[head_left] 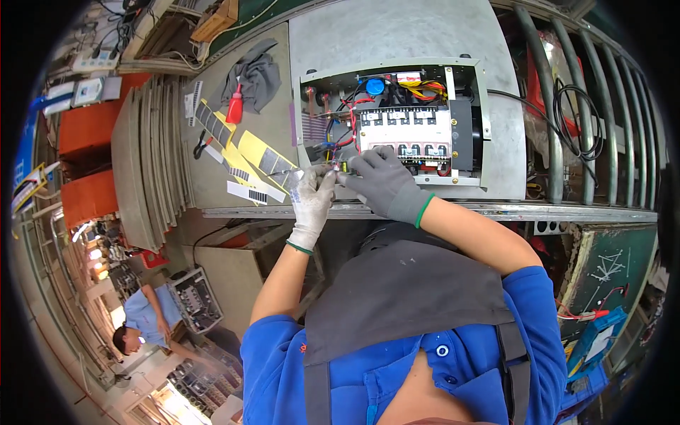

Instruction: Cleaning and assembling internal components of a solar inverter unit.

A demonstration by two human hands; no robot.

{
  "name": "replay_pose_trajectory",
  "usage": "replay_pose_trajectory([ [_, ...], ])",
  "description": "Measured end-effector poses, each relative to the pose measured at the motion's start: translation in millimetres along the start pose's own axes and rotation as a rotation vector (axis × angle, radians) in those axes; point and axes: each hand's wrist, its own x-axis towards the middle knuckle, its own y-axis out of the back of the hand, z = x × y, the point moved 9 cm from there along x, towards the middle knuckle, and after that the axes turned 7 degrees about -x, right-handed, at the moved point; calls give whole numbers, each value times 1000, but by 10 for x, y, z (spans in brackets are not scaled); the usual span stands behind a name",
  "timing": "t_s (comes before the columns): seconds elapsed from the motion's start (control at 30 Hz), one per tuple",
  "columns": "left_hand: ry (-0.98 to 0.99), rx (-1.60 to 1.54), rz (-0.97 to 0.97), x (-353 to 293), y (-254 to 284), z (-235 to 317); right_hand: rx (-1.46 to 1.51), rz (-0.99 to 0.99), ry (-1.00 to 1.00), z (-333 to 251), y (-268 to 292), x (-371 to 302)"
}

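An open metal equipment case lies on the bench, with a white heat-sink block, a blue round component and bundles of red, yellow and blue wires inside. At its near left corner both gloved hands meet. My left hand, in a white glove, has its fingers pinched together. My right hand, in a grey glove, reaches over the near edge of the case, fingers closed toward the left fingertips. Between them shows a small red and yellow-green part, too small to name.
Left of the case lie a red squeeze bottle, a grey cloth, yellow label sheets and pliers. A metal bar rack with a black cable stands right. Another person works at lower left.
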Motion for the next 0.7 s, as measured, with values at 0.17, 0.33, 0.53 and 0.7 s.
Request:
replay_pose_trajectory([
  [0.17, -160, 311, 33, 71, 118, -57, -38, -125, -12, -39, -107, 96],
  [0.33, -294, 479, 34, 107, 91, 80, -104, -106, 17, -15, -212, 142],
  [0.53, 74, 291, -187, 135, 81, -48, -45, -201, 71, -53, -275, 113],
  [0.7, -73, 450, -165, 135, 87, -23, 9, -216, 97, -22, -215, 124],
])
